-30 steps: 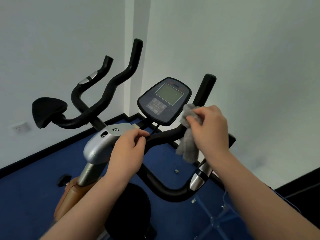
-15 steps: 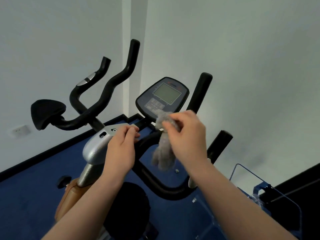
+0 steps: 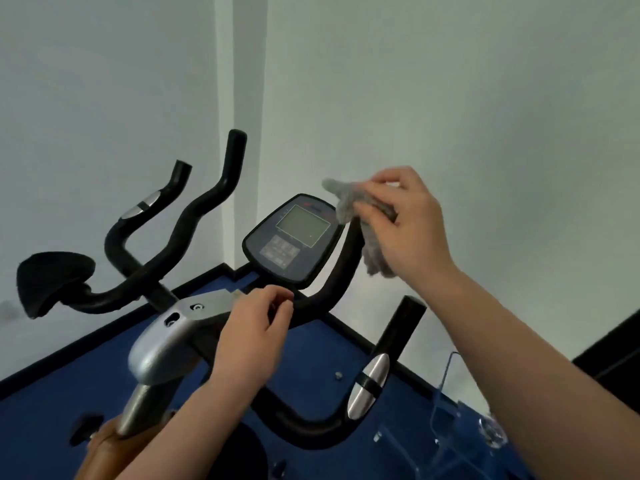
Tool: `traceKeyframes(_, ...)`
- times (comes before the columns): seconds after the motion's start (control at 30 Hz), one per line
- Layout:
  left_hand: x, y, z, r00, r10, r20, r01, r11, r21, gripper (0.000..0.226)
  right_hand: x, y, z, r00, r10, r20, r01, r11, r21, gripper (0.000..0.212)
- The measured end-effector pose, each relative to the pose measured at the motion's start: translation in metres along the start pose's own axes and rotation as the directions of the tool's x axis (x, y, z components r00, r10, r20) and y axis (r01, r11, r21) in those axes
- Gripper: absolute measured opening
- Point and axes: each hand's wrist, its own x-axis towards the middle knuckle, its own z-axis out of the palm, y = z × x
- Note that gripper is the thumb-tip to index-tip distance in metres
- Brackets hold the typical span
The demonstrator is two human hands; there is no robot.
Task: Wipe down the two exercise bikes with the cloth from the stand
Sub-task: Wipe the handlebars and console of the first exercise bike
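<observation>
A black exercise bike handlebar (image 3: pixel 341 275) fills the middle, with a dark console (image 3: pixel 294 240) mounted above its centre. My right hand (image 3: pixel 408 230) grips a grey cloth (image 3: pixel 375 259) at the top of the right upright grip, just right of the console's upper corner. The cloth covers the grip's tip and hangs down beside the bar. My left hand (image 3: pixel 252 330) sits on the crossbar by the silver stem housing (image 3: pixel 159 348), fingers curled over the bar. Only one bike is in view.
A black pad (image 3: pixel 52 282) and two curved left grips (image 3: pixel 194 209) stick out toward the left wall. White walls meet in a corner behind the bike. Blue floor (image 3: pixel 329 344) lies below. A clear plastic stand (image 3: pixel 446 382) is at the lower right.
My right hand has carried the cloth from under the console up and to the right, to the top of the right upright grip. My left hand has stayed on the crossbar.
</observation>
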Motion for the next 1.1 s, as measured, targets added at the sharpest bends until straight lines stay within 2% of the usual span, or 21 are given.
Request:
traceKeyframes(0.03,0.001,0.002,0.003,1.000,-0.002,0.008,0.002,1.000,0.031,0.015,0.017,0.005,-0.006,1.000,-0.006,0.016,0.007,0.998,-0.054,0.021)
traceKeyframes(0.1,0.001,0.001,0.006,1.000,-0.010,0.015,0.009,0.998,0.069,0.017,0.035,0.012,-0.005,0.989,0.074,0.127,-0.055,0.987,-0.148,0.015)
traceKeyframes(0.13,0.001,-0.001,0.005,1.000,-0.012,0.019,0.011,0.997,0.070,0.018,0.035,0.014,-0.002,0.984,0.113,0.138,-0.091,0.984,-0.156,0.013)
traceKeyframes(0.23,0.001,-0.005,0.003,1.000,-0.016,0.027,0.014,0.999,0.050,0.020,0.012,0.024,0.001,0.978,0.209,-0.017,-0.210,0.971,-0.112,0.014)
traceKeyframes(0.33,0.000,-0.007,0.003,1.000,-0.012,0.023,0.011,0.999,0.042,0.022,-0.025,0.035,-0.005,0.913,0.407,0.022,-0.402,0.908,-0.118,0.022)
traceKeyframes(0.4,0.000,-0.009,0.004,1.000,-0.015,0.024,0.014,0.999,0.040,0.023,-0.025,0.040,-0.006,0.875,0.480,-0.056,-0.482,0.875,-0.033,0.023)
traceKeyframes(0.47,0.002,-0.010,0.004,0.999,-0.020,0.031,0.018,0.999,0.037,0.023,-0.007,0.042,-0.005,0.812,0.549,-0.196,-0.527,0.835,0.155,0.029)
traceKeyframes(0.53,0.000,-0.010,0.004,0.999,-0.021,0.026,0.020,0.999,0.031,0.023,0.005,0.035,0.005,0.772,0.620,-0.142,-0.554,0.765,0.329,0.033)
traceKeyframes(0.6,0.000,-0.009,0.004,1.000,-0.013,0.018,0.012,0.999,0.036,0.023,-0.002,0.026,0.026,0.738,0.670,-0.081,-0.610,0.714,0.343,0.035)
traceKeyframes(0.7,0.000,-0.008,0.004,1.000,0.017,0.000,-0.017,0.998,0.061,0.022,-0.026,0.012,0.052,0.723,0.672,-0.161,-0.626,0.735,0.261,0.042)
traceKeyframes(0.83,0.002,-0.005,0.005,0.999,0.033,0.002,-0.033,0.995,0.093,0.023,-0.051,0.005,0.068,0.713,0.671,-0.202,-0.669,0.738,0.089,0.023)
traceKeyframes(0.9,0.001,-0.004,0.005,0.999,0.046,0.004,-0.046,0.994,0.096,0.024,-0.062,0.002,0.070,0.715,0.685,-0.137,-0.689,0.724,0.026,0.025)
traceKeyframes(1.0,0.001,-0.005,0.005,0.998,0.056,0.013,-0.057,0.993,0.106,0.025,-0.070,0.002,0.054,0.704,0.708,0.048,-0.705,0.706,-0.070,0.032)
traceKeyframes(1.03,0.001,-0.005,0.004,0.998,0.055,0.016,-0.056,0.993,0.102,0.025,-0.071,0.002,0.046,0.725,0.682,0.090,-0.673,0.731,-0.112,0.035)
traceKeyframes(1.1,0.001,-0.006,0.004,0.998,0.049,0.029,-0.052,0.996,0.078,0.025,-0.069,-0.001,0.029,0.856,0.517,0.027,-0.509,0.849,-0.142,0.027)
